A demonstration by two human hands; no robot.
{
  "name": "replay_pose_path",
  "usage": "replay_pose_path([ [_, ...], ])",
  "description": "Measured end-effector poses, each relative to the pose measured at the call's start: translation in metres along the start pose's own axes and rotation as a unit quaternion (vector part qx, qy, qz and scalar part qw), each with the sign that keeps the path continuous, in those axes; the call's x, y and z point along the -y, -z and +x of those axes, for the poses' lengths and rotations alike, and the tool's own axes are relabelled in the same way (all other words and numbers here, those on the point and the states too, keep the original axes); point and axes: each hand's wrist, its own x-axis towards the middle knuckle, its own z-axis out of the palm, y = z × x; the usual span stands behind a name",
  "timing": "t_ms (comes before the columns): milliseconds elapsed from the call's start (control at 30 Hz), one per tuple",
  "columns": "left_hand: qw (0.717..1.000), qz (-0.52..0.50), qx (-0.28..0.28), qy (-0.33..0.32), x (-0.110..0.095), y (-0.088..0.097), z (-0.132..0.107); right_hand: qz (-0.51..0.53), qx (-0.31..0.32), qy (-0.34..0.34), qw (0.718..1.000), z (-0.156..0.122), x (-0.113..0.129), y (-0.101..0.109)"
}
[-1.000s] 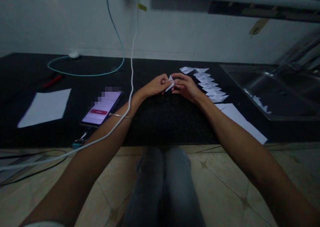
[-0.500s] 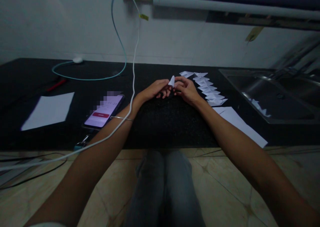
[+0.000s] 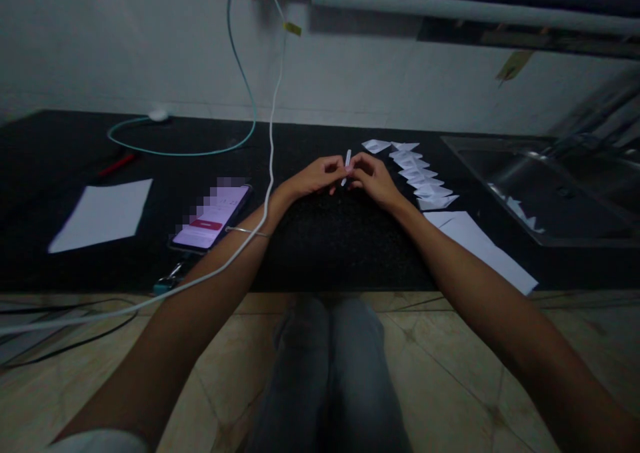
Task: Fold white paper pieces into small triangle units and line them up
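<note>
My left hand [image 3: 320, 174] and my right hand [image 3: 371, 176] meet over the black countertop [image 3: 325, 240], both pinched on a small folded white paper piece [image 3: 347, 164] that stands on edge between the fingertips. Just right of my right hand lies a row of several folded white paper triangles [image 3: 419, 175]. A thin bangle sits on my left wrist.
A lit phone [image 3: 213, 216] lies left of my left arm with a white cable [image 3: 270, 140] hanging across it. A white sheet [image 3: 103, 214] lies far left, more sheets [image 3: 480, 248] under my right forearm. A steel sink [image 3: 550, 190] is at the right, a green cable [image 3: 180, 148] behind.
The paper piece has been turned from a broad triangle to a thin, edge-on strip between my fingertips. Both hands stay together at the same spot.
</note>
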Motion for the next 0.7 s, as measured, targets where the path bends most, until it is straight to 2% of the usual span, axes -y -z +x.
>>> replay_pose_path([
  [200, 1.000, 0.010, -0.002, -0.003, 0.002, 0.000, 0.001, 0.053, 0.043, -0.032, 0.997, 0.000, 0.002, 0.002],
  [333, 1.000, -0.002, -0.006, 0.012, 0.005, 0.001, 0.000, 0.032, 0.074, -0.024, 0.996, -0.004, 0.006, 0.003],
  [533, 1.000, 0.009, -0.006, 0.007, 0.007, 0.001, 0.000, 0.034, 0.072, -0.026, 0.997, -0.006, 0.011, 0.003],
  [700, 0.999, 0.009, -0.052, 0.007, 0.013, -0.002, 0.003, 0.082, 0.058, -0.036, 0.994, -0.004, 0.007, 0.004],
])
